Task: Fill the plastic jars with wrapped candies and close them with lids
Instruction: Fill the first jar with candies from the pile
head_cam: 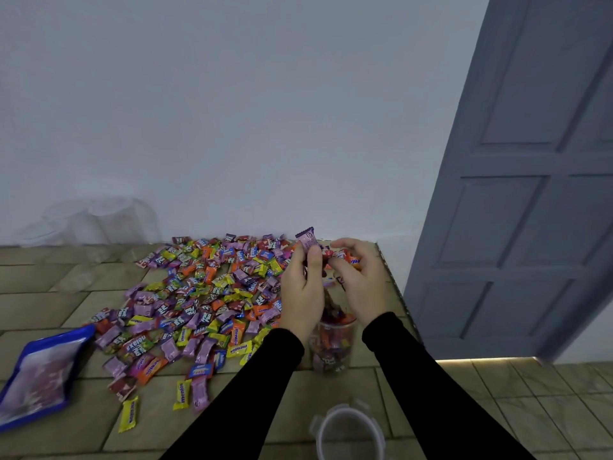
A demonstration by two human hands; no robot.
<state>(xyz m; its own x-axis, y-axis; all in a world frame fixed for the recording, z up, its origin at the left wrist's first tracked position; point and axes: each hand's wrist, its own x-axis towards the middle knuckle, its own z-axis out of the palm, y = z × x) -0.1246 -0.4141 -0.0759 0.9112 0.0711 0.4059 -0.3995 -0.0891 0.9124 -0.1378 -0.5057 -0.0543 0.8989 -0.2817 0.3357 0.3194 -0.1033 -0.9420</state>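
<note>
One clear plastic jar (332,343) is standing near the right edge of the tiled worktop (39,313), between the person's wrists, and it is looking nearly full of wrapped candies. Both hands are working just above its mouth: the left hand (303,287) is pinching a purple candy (307,240) upright, while the right hand (360,277) is curling its fingers round a small clutch of red and orange sweets (341,255). A lid with snap tabs (348,429) is waiting at the near edge, not yet fitted. Much is remaining, I judge: the candy heap (202,300) is spreading across the middle, and further empty jars (faint, hard to count) (96,220) are sitting at the far left edge. Wrappers are reading "mentos", "relax" and "Fruit Plus". A blue bag (39,380) is lying at the left edge.
</note>
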